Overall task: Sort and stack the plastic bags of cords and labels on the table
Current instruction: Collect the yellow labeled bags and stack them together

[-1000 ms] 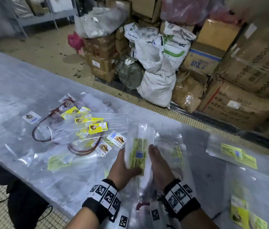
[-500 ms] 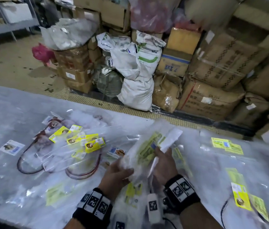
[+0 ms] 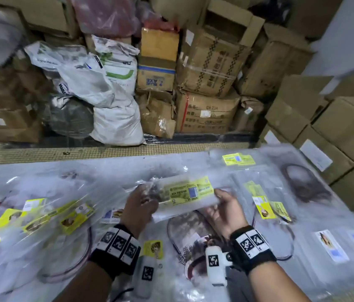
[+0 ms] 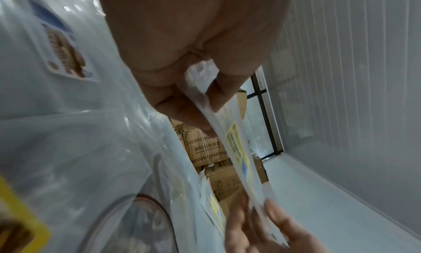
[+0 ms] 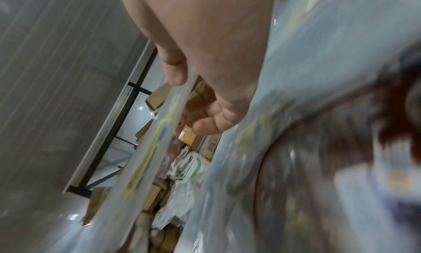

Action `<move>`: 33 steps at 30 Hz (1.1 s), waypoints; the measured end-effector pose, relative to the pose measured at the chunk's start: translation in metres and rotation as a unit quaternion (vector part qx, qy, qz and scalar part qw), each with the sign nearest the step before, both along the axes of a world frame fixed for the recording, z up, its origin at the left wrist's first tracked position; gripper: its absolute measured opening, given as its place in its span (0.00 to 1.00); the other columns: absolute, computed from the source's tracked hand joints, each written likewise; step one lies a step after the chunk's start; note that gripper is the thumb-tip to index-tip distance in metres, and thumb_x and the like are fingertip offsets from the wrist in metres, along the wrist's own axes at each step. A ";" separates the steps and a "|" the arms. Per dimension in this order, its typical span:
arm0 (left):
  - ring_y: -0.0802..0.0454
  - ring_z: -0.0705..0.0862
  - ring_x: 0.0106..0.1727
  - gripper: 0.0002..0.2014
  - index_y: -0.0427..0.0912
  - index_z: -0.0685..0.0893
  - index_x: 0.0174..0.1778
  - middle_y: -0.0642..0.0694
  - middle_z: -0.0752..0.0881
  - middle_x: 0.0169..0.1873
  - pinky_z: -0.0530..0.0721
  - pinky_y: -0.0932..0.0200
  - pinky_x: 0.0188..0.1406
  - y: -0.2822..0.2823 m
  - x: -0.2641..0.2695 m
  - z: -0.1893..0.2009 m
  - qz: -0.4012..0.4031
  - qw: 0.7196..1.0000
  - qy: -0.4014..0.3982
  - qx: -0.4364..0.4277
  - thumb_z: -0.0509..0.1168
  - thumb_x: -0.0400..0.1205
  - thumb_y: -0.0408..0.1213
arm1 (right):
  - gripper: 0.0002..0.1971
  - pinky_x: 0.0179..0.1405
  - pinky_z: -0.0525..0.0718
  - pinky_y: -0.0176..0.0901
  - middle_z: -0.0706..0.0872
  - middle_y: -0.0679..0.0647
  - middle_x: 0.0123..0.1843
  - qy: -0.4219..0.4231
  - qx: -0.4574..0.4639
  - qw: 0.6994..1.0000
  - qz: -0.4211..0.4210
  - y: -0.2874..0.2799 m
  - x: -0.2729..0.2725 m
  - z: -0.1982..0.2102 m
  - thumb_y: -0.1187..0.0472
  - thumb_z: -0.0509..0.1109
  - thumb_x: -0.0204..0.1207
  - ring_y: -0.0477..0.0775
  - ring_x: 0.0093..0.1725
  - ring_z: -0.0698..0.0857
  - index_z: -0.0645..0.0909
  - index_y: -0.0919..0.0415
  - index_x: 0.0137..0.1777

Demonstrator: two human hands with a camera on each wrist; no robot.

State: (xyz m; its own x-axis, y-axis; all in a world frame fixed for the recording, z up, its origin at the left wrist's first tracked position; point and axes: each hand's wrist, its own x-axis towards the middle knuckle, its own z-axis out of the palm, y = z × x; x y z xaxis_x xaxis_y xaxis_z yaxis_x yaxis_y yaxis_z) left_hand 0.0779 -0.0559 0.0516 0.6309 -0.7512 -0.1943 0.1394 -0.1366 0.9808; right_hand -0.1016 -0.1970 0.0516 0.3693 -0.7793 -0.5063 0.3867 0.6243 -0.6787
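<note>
Both hands hold one clear, flat plastic bag with a yellow-green "KEK PANDAN" label [image 3: 188, 192] just above the table, roughly level, its long side running left to right. The left hand [image 3: 139, 209] grips the bag's left end; in the left wrist view the thumb and fingers [image 4: 218, 93] pinch the thin edge of the bag [image 4: 237, 149] between them. The right hand [image 3: 226, 211] takes the right end, palm turned partly upward and inward; in the right wrist view its thumb [image 5: 175, 71] presses on top of the bag's edge [image 5: 145, 159] with the curled fingers beneath. Both wrists carry black bands with black-and-white square markers [image 3: 118, 243], and both forearms reach in from the near edge.

The grey table covered in clear plastic sheeting [image 3: 41, 171] bears many other bags. At the left lies a loose overlapping group of clear bags with yellow labels [image 3: 41, 216]. Directly beneath the held bag lies a clear bag holding a dark red coiled cord [image 3: 191, 238]. To the right lie further clear bags with yellow labels [image 3: 265, 205], and a yellow-labelled bag [image 3: 238, 159] sits near the far edge. Details at the right end are blurred.

Behind the table stand stacked brown cardboard boxes [image 3: 208, 68] and white woven sacks [image 3: 115, 118].
</note>
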 end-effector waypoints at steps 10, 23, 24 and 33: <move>0.49 0.79 0.33 0.14 0.42 0.78 0.52 0.46 0.83 0.35 0.80 0.56 0.31 -0.102 -0.019 0.001 -0.068 0.993 -0.025 0.090 0.69 0.75 0.23 | 0.17 0.45 0.87 0.48 0.89 0.69 0.50 0.235 -0.187 0.950 0.084 -0.101 -0.078 0.013 0.85 0.69 0.70 0.60 0.42 0.88 0.82 0.66 0.52; 0.34 0.84 0.53 0.19 0.39 0.75 0.66 0.35 0.84 0.56 0.84 0.43 0.48 -0.290 -0.061 -0.013 -0.018 0.983 -0.089 0.161 0.68 0.79 0.29 | 0.17 0.31 0.77 0.39 0.82 0.62 0.42 0.436 -0.298 0.836 0.149 -0.294 -0.094 0.004 0.77 0.74 0.71 0.53 0.33 0.78 0.76 0.59 0.52; 0.38 0.82 0.50 0.19 0.40 0.74 0.66 0.39 0.82 0.54 0.83 0.49 0.46 -0.300 -0.061 -0.014 -0.013 0.983 -0.081 0.161 0.67 0.80 0.27 | 0.18 0.38 0.78 0.42 0.83 0.63 0.47 0.454 -0.310 0.821 0.153 -0.306 -0.093 0.004 0.75 0.75 0.71 0.55 0.38 0.81 0.76 0.60 0.56; 0.37 0.82 0.60 0.29 0.49 0.70 0.74 0.39 0.80 0.64 0.84 0.42 0.59 -0.345 -0.071 -0.030 -0.030 0.955 -0.172 0.240 0.67 0.77 0.33 | 0.48 0.68 0.76 0.48 0.76 0.65 0.75 0.554 -0.360 0.708 0.249 -0.358 -0.085 -0.023 0.66 0.78 0.72 0.64 0.73 0.77 0.52 0.62 0.88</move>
State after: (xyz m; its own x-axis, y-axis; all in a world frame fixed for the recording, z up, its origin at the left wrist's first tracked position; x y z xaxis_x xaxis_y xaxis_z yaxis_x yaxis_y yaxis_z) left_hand 0.0072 -0.4008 0.0214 0.6778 -0.6647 -0.3143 -0.2024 -0.5796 0.7894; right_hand -0.1863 -0.5546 0.0287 0.3766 -0.8954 -0.2374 -0.7787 -0.1672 -0.6046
